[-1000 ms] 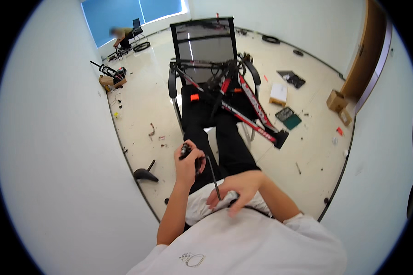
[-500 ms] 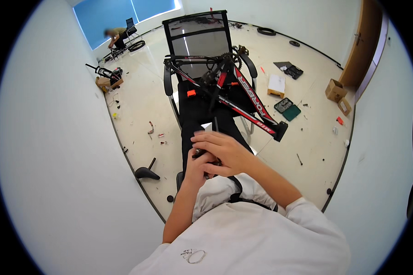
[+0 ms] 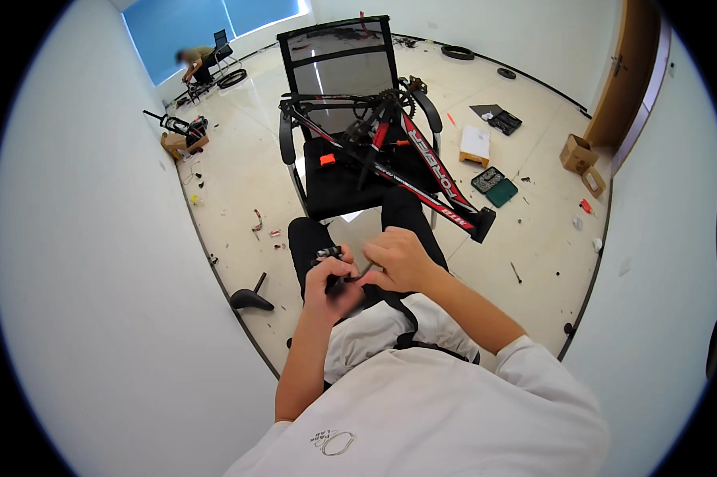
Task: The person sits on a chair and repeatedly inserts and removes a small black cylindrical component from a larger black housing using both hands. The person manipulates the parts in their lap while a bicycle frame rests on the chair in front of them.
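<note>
Black cylindrical part (image 3: 328,252), clasped in left hand (image 3: 325,281); thin dark rod (image 3: 365,273), seemingly pinched by right hand (image 3: 400,258), newly drawn off the left, leaving the part better exposed. Beyond: red-and-black bicycle frame (image 3: 431,159), on mesh-backed chair (image 3: 338,192).

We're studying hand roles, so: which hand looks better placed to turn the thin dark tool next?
Probably the right hand: it appears to grip the thin dark tool, while the left hand is occupied holding a dark part.
</note>
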The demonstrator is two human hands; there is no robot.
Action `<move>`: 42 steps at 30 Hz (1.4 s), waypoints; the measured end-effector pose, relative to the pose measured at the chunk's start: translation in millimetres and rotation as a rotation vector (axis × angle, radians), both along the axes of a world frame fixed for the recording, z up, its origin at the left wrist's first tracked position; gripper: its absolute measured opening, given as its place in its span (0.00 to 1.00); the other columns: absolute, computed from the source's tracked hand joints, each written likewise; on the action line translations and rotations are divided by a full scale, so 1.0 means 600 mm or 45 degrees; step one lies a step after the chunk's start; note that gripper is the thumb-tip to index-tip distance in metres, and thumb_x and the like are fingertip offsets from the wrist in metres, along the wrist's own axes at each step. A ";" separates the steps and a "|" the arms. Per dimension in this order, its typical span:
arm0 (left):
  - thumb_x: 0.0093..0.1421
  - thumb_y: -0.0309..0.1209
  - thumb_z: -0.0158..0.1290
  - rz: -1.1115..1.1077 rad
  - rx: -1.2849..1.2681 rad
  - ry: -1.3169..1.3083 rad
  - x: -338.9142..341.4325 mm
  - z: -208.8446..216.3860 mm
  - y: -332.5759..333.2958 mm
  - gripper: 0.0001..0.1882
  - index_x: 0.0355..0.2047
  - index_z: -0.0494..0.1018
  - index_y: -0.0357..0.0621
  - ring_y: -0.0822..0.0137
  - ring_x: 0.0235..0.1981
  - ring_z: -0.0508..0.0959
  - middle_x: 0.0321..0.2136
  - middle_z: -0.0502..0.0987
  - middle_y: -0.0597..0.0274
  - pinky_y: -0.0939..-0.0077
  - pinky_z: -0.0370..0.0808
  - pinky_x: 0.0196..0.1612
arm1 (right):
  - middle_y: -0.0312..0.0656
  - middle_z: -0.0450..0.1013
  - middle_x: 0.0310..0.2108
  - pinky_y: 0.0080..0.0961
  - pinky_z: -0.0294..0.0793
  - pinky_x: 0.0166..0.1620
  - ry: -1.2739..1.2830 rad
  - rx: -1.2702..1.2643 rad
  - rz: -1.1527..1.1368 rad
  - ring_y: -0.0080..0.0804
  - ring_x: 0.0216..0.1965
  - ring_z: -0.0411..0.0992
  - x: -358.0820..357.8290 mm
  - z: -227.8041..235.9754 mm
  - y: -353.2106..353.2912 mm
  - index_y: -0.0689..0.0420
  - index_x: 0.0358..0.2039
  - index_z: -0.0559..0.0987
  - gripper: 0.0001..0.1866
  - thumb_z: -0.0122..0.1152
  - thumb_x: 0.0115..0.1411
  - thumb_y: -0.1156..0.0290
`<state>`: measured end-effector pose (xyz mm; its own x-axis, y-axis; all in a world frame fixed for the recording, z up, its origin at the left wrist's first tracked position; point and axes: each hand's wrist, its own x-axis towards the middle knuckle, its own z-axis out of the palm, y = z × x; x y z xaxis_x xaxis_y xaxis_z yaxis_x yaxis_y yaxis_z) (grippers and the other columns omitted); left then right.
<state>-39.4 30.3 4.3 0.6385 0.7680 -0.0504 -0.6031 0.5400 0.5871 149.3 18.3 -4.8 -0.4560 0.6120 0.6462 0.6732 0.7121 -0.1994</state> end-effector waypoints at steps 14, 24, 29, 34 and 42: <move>0.63 0.34 0.50 0.315 0.933 0.722 0.030 -0.018 -0.003 0.13 0.24 0.67 0.40 0.75 0.12 0.71 0.14 0.72 0.61 0.82 0.64 0.11 | 0.35 0.70 0.21 0.22 0.71 0.34 2.058 -1.788 0.634 0.24 0.26 0.70 0.012 0.030 0.013 0.56 0.35 0.75 0.13 0.56 0.62 0.59; 0.66 0.49 0.47 0.209 0.361 0.587 0.049 -0.053 0.004 0.23 0.24 0.72 0.44 0.82 0.20 0.67 0.18 0.69 0.73 0.85 0.62 0.23 | 0.30 0.59 0.11 0.21 0.56 0.19 1.239 -0.633 -0.083 0.14 0.17 0.56 -0.077 0.032 -0.006 0.58 0.12 0.64 0.23 0.63 0.58 0.65; 0.63 0.53 0.49 0.314 -0.007 0.464 0.043 -0.091 0.046 0.23 0.22 0.68 0.48 0.74 0.15 0.72 0.15 0.70 0.66 0.81 0.64 0.15 | 0.41 0.65 0.14 0.34 0.65 0.32 0.434 -0.127 0.510 0.41 0.17 0.64 -0.096 0.032 -0.072 0.57 0.15 0.69 0.21 0.61 0.56 0.57; 0.63 0.42 0.48 0.224 0.039 0.309 0.005 -0.018 0.035 0.16 0.23 0.63 0.48 0.73 0.06 0.62 0.12 0.69 0.61 0.79 0.57 0.09 | 0.42 0.70 0.17 0.33 0.68 0.34 -0.198 -0.309 0.449 0.42 0.21 0.68 -0.048 0.009 -0.095 0.57 0.17 0.74 0.19 0.58 0.58 0.57; 0.49 0.19 0.54 0.049 0.419 0.555 0.031 -0.001 -0.014 0.07 0.25 0.66 0.42 0.72 0.13 0.72 0.16 0.70 0.62 0.81 0.64 0.12 | 0.47 0.75 0.44 0.30 0.75 0.44 1.128 -1.286 0.557 0.32 0.40 0.75 0.059 0.011 0.094 0.60 0.55 0.69 0.22 0.54 0.62 0.66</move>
<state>-20.6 21.6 3.9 0.5830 0.8105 -0.0573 -0.2817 0.2678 0.9214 184.9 74.8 1.7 -0.4068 0.8937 0.1894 -0.1775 0.1260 -0.9760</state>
